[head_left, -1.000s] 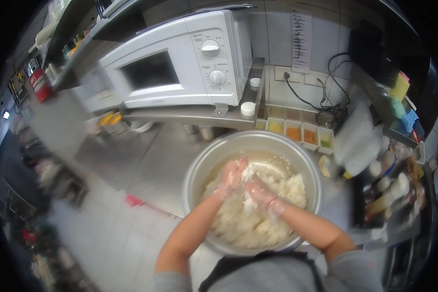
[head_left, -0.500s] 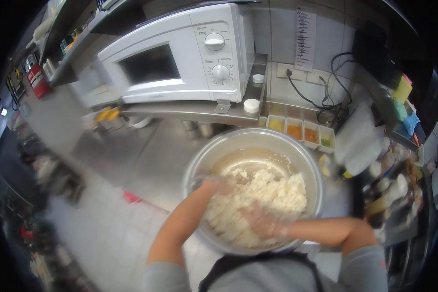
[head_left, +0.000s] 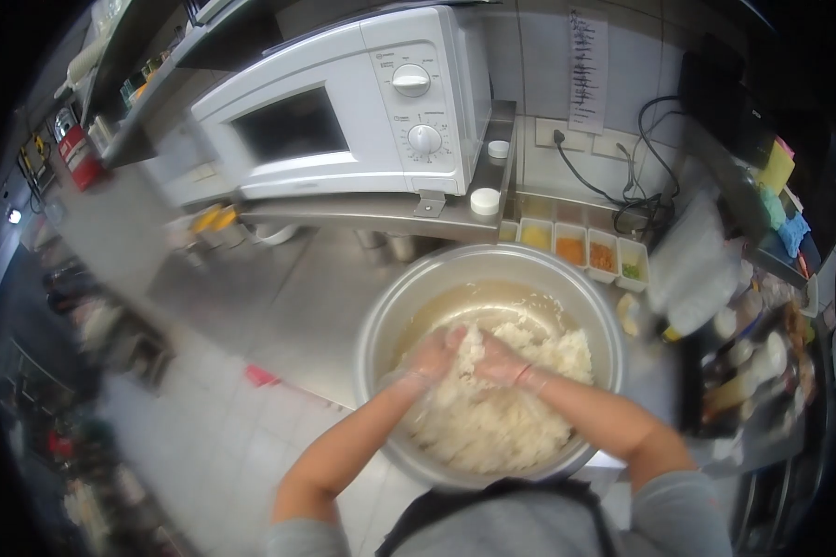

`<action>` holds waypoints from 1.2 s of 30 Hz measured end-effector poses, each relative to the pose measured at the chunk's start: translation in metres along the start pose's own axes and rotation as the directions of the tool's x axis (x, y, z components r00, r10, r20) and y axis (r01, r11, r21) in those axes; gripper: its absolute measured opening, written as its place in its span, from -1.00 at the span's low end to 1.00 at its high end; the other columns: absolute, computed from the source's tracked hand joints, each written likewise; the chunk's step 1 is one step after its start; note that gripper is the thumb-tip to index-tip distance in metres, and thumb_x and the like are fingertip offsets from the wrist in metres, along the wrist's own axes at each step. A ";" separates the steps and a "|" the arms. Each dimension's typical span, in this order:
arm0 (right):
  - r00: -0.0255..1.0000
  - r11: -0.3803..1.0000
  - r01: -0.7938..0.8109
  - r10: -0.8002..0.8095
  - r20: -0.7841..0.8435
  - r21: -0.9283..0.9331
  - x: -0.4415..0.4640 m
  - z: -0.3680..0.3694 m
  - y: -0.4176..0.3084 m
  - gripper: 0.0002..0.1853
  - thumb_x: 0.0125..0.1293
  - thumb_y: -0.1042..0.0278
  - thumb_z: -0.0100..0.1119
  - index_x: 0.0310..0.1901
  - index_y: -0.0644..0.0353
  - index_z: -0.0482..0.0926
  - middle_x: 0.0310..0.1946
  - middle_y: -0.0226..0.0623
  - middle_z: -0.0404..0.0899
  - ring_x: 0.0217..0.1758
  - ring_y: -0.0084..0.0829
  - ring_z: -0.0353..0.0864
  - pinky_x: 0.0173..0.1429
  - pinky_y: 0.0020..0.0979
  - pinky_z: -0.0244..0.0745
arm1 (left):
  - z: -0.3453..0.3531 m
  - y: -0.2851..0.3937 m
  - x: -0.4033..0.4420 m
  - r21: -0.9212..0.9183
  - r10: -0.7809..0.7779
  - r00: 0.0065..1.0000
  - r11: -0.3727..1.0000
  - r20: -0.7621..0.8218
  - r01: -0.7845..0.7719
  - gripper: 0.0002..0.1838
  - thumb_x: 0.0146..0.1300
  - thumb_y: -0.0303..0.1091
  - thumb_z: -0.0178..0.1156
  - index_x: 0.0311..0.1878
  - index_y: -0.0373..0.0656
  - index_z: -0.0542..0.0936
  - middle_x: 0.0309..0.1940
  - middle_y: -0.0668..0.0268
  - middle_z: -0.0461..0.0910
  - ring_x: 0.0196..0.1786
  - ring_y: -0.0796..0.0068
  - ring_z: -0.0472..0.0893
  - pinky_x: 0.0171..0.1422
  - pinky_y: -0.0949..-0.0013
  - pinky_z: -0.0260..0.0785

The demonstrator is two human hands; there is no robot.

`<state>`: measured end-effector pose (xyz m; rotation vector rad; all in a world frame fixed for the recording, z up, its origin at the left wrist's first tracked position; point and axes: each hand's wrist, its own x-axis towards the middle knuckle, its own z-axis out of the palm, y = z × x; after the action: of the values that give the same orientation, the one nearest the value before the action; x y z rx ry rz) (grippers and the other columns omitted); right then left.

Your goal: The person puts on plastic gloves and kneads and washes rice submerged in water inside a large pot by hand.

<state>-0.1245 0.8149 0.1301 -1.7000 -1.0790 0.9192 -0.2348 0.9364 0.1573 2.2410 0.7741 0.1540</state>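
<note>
- Find left hand [head_left: 435, 356] and right hand [head_left: 502, 361] inside a large metal bowl [head_left: 407, 302], both apparently in clear gloves [head_left: 418, 375].
- Record grip as together, clamped on a clump of white rice [head_left: 471, 351], with one hand to its left and the other to its right; cannot tell the firmness, owing to blur about the fingers.
- Locate the clump near the middle of the bowl, just above or against the heap of rice [head_left: 492, 432]; cannot tell which.
- Note the heap spread over the near and right parts of the bowl, with bare metal at the far side and stray grains on the far wall.
- Judge the step in hand as working rice by hand, likely pressing or breaking up the clump.
- Judge the next move to call for even pressure from both sides, low over the heap, to let loose grains drop inside the bowl.
- Observe small containers [head_left: 602, 276] of yellow, orange and green contents just beyond the far right rim.
- Observe also a steel desk [head_left: 297, 320] at left and a microwave [head_left: 355, 107] on a shelf [head_left: 344, 206], far left.
</note>
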 end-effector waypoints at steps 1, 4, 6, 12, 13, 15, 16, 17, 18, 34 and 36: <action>0.997 0.993 0.076 -0.076 -0.003 0.094 0.001 -0.001 -0.007 -0.32 0.15 0.36 0.19 0.30 0.24 0.16 -0.05 -0.10 0.51 0.01 -0.31 0.50 0.16 -0.36 0.39 | 0.001 -0.005 0.005 -0.137 0.027 0.998 0.990 -0.050 -0.034 -0.37 0.40 0.11 -0.19 0.10 -0.34 0.47 -0.07 -0.02 0.55 0.02 0.17 0.51 0.17 0.29 0.27; 0.992 0.976 0.084 -0.100 0.073 0.201 0.009 -0.004 0.003 -0.46 0.27 0.22 0.13 0.25 0.21 0.30 -0.01 -0.21 0.52 0.07 -0.37 0.47 0.24 -0.36 0.32 | 0.001 -0.019 0.017 -0.388 0.032 0.991 0.918 -0.129 -0.080 -0.42 0.40 0.06 -0.12 0.00 -0.36 0.53 -0.29 0.08 0.61 -0.21 0.29 0.56 -0.01 0.32 0.35; 0.979 0.975 0.200 -0.202 -0.018 -0.095 0.001 -0.005 -0.007 -0.51 0.31 0.14 0.09 0.20 0.21 0.36 0.02 -0.22 0.52 0.08 -0.35 0.48 0.25 -0.33 0.31 | -0.010 -0.008 0.013 -0.382 -0.020 0.997 0.924 -0.068 -0.007 -0.38 0.38 0.11 -0.12 -0.04 -0.38 0.55 -0.24 -0.06 0.60 -0.13 0.11 0.56 0.07 0.24 0.31; 0.971 0.987 0.156 -0.146 -0.190 0.035 -0.009 -0.006 -0.019 -0.56 0.31 0.08 0.06 0.11 0.17 0.46 0.04 -0.19 0.53 0.07 -0.17 0.48 0.22 -0.29 0.30 | -0.012 0.000 0.011 -0.420 -0.076 0.994 0.907 -0.080 0.036 -0.55 0.34 -0.06 -0.01 -0.20 -0.36 0.56 -0.52 0.20 0.52 -0.42 0.43 0.45 -0.16 0.29 0.33; 0.970 0.991 0.118 -0.100 -0.220 0.070 -0.010 -0.007 -0.019 -0.59 0.31 0.09 0.05 0.09 0.15 0.48 0.03 -0.19 0.53 0.07 -0.15 0.48 0.21 -0.28 0.30 | -0.012 0.002 0.008 -0.481 -0.012 0.995 0.876 -0.097 -0.037 -0.59 0.34 -0.08 0.01 -0.21 -0.31 0.57 -0.52 0.28 0.50 -0.42 0.50 0.44 -0.21 0.36 0.32; 0.949 0.917 0.186 -0.261 -0.179 -0.352 -0.004 -0.014 -0.003 -0.62 0.29 0.15 0.07 0.06 0.16 0.50 0.02 -0.16 0.54 0.06 -0.15 0.50 0.19 -0.27 0.32 | -0.009 0.004 -0.002 -0.592 0.111 0.984 0.787 -0.141 -0.174 -0.68 0.36 -0.12 0.05 -0.23 -0.21 0.59 -0.52 0.44 0.47 -0.43 0.64 0.43 -0.29 0.50 0.30; 0.934 0.893 0.215 -0.306 -0.183 -0.397 -0.001 -0.015 0.005 -0.62 0.26 0.16 0.09 0.04 0.17 0.51 0.01 -0.14 0.54 0.05 -0.16 0.51 0.17 -0.27 0.34 | -0.010 0.007 -0.006 -0.519 0.086 0.986 0.842 -0.141 -0.148 -0.70 0.34 -0.12 0.07 -0.21 -0.18 0.59 -0.45 0.40 0.50 -0.33 0.59 0.46 -0.19 0.46 0.32; 0.918 0.865 0.240 -0.350 -0.186 -0.441 -0.002 -0.015 0.001 -0.63 0.24 0.18 0.11 0.02 0.19 0.52 0.00 -0.12 0.55 0.04 -0.16 0.52 0.16 -0.27 0.35 | -0.012 0.012 -0.012 -0.442 0.060 0.988 0.889 -0.145 -0.119 -0.71 0.32 -0.11 0.10 -0.19 -0.15 0.58 -0.38 0.36 0.52 -0.23 0.54 0.49 -0.10 0.41 0.34; 0.899 0.902 0.274 -0.363 -0.243 -0.335 -0.002 -0.016 -0.003 -0.62 0.20 0.18 0.15 -0.01 0.22 0.53 -0.01 -0.08 0.55 0.02 -0.17 0.53 0.15 -0.26 0.36 | -0.013 0.009 -0.013 -0.401 0.074 0.992 0.910 -0.103 -0.110 -0.73 0.29 -0.11 0.13 -0.16 -0.12 0.58 -0.31 0.32 0.53 -0.15 0.48 0.49 -0.01 0.36 0.34; 0.908 0.973 -0.147 0.204 0.367 -0.178 0.169 -0.072 0.085 -0.20 0.21 -0.32 0.04 0.21 0.29 0.35 0.17 0.01 0.40 0.19 -0.18 0.44 0.26 -0.28 0.34 | -0.043 -0.040 -0.027 -0.006 0.229 0.924 0.970 -0.305 -0.242 -0.59 0.09 -0.31 0.27 0.03 -0.15 0.51 0.16 0.00 0.30 0.21 0.08 0.38 0.26 0.17 0.27; 0.883 0.967 -0.244 0.192 0.429 0.070 0.188 -0.044 0.104 -0.28 0.25 -0.27 -0.01 0.10 0.33 0.46 0.07 -0.03 0.48 0.08 -0.25 0.53 0.14 -0.35 0.44 | -0.042 -0.047 -0.018 -0.061 0.247 0.887 0.954 -0.390 -0.293 -0.66 0.10 -0.38 0.22 -0.02 -0.16 0.53 0.11 0.04 0.35 0.18 0.11 0.41 0.24 0.18 0.29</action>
<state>0.0078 0.9548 0.0242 -1.5808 -1.0884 1.5189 -0.2854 0.9770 0.1569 2.2221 0.6214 0.7694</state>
